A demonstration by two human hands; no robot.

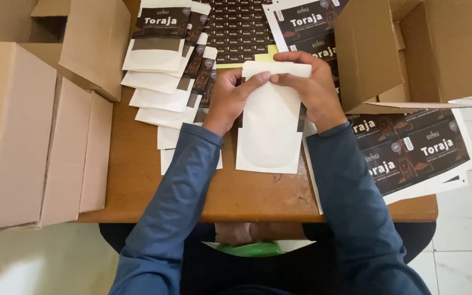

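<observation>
A white stand-up pouch (269,123) lies flat on the wooden table (137,180), its blank side up. My left hand (229,98) grips its upper left part, thumb pressed on top. My right hand (312,84) holds the upper right edge, fingers curled over the top. A dark label strip shows behind the pouch at both sides. Both arms wear blue sleeves.
A fanned stack of white pouches with dark labels (170,71) lies left of my hands. Sheets of dark printed stickers (411,147) lie to the right and at the back (236,27). Cardboard boxes stand at left (34,136) and upper right (411,49).
</observation>
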